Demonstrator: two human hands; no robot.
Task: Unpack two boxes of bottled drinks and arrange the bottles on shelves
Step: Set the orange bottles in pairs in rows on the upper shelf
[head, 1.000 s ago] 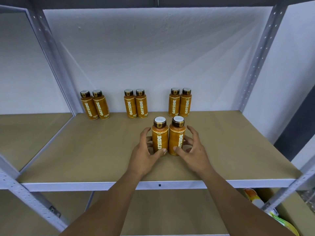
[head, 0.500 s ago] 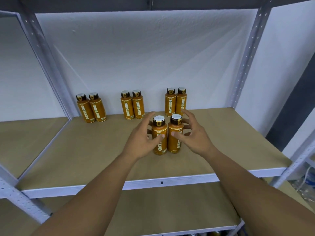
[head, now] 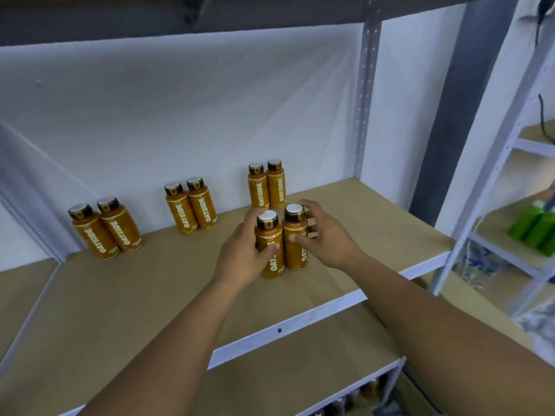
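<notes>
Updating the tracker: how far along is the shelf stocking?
Done: three bottle pairs stand along the back of the shelf. In hand: the left hand grips the left front bottle, the right hand the right front bottle, a fourth pair. Left: unclear; no boxes in view.

**OATSIDE, the one brand I can read on the shelf**

White upright letters spell OATSIDE on the brown labels of the left pair (head: 105, 232), the middle pair (head: 192, 208) and the right pair (head: 266, 187) at the back. On the front-left bottle (head: 271, 259) only the first letters, OATS, show below the thumb of my left hand (head: 243, 253). On the front-right bottle (head: 295, 253) my right hand (head: 327, 238) leaves just OA. The small print and cap emblems are too blurred to read.
</notes>
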